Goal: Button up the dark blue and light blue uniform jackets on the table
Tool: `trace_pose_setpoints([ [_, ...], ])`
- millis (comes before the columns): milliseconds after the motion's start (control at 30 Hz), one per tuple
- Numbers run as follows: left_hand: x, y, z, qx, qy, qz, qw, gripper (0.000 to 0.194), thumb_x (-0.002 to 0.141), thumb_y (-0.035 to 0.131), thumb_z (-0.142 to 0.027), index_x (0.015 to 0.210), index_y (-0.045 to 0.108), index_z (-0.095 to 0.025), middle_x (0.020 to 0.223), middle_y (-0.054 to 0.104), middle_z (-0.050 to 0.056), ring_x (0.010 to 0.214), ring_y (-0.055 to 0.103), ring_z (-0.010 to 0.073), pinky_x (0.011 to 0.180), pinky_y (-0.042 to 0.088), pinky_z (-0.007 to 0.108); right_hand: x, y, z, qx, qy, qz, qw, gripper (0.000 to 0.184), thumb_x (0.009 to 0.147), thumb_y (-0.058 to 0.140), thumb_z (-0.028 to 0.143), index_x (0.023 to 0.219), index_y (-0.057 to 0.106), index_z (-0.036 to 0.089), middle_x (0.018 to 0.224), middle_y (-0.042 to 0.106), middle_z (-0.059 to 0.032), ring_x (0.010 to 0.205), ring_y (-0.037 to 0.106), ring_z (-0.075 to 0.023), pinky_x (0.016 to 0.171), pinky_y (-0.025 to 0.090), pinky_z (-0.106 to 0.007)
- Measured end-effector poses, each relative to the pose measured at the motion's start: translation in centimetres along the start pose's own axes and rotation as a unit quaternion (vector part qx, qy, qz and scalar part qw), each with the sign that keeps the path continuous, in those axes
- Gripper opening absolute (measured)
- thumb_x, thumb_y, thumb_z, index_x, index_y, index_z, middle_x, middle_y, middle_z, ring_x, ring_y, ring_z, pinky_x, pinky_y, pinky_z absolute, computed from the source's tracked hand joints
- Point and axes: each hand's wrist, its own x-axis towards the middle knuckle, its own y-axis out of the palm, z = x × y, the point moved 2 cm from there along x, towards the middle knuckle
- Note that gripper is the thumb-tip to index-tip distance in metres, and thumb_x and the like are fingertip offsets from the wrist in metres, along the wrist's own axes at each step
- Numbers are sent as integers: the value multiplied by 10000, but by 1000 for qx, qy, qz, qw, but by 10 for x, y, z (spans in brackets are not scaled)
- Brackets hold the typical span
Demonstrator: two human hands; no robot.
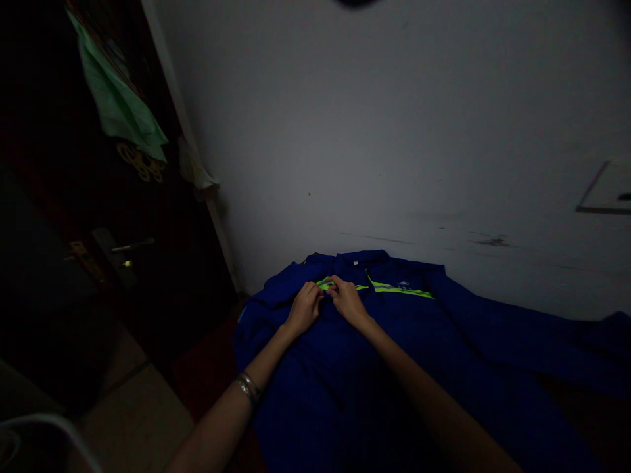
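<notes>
A dark blue jacket (394, 328) with bright yellow-green chest stripes lies spread out, its collar toward the wall and one sleeve stretched to the right. My left hand (306, 305) and my right hand (345, 297) meet at the stripe on the jacket's left chest. Both have their fingers pinched on the fabric there, the fingertips almost touching. Whatever small part sits between the fingers is too dark to make out. Bracelets (248, 387) circle my left wrist.
A pale wall (384, 144) rises right behind the jacket. At the left stands a dark door (162, 282) with a metal handle (133, 245) and a hanging green cloth (121, 112). Something red (204, 355) shows beside the jacket, near floor tiles (142, 407). The room is dim.
</notes>
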Motion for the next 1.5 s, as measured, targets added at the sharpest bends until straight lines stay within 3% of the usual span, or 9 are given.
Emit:
trace_pose_setpoints([
  [267,-2,-1,1,-2,-11,-24,1000,146,857,372,-157,823,514,-167,832,517,70,821,464,179,734,413,322,8,-5,-9,101,32,73,992,386,665,606,165,1049,571,144,735,657,-24,679,605,-141,657,461,-244],
  [433,-3,0,2,3,-12,-29,1000,146,853,383,-161,824,525,-171,826,525,68,821,472,180,733,415,324,10,-3,-13,92,42,70,992,414,617,651,144,1027,591,144,771,657,-35,726,609,-150,707,461,-266],
  [733,-2,0,3,0,-4,-30,1000,120,848,412,-173,816,527,-173,817,533,65,822,474,179,732,414,322,11,1,-22,135,119,79,981,433,602,626,82,1033,596,118,671,633,-3,637,592,-130,632,467,-234],
  [933,-2,-1,3,-18,-6,-50,999,113,830,451,-180,804,560,-175,811,552,58,819,493,171,753,411,324,12,3,-25,155,128,65,977,440,602,612,65,1036,581,131,712,634,-7,657,591,-125,644,468,-235],
  [1100,2,-3,8,-55,-86,-94,990,93,747,584,-253,709,603,-171,761,593,35,775,522,160,752,403,317,12,-2,-20,188,106,33,976,393,628,582,71,1015,557,134,757,636,-23,721,606,-128,699,470,-251],
  [1267,2,1,16,-84,-197,-79,974,179,697,628,-347,658,657,-174,673,631,24,686,535,153,699,389,305,13,-6,-15,206,98,29,973,346,637,574,99,980,551,139,718,634,-13,707,613,-131,695,474,-263],
  [1500,1,3,13,-58,-195,-58,977,121,699,622,-285,657,660,-179,711,649,18,723,540,153,772,363,326,12,-13,-7,177,60,-3,982,307,669,552,124,975,562,148,778,646,-29,768,609,-133,756,463,-275],
])
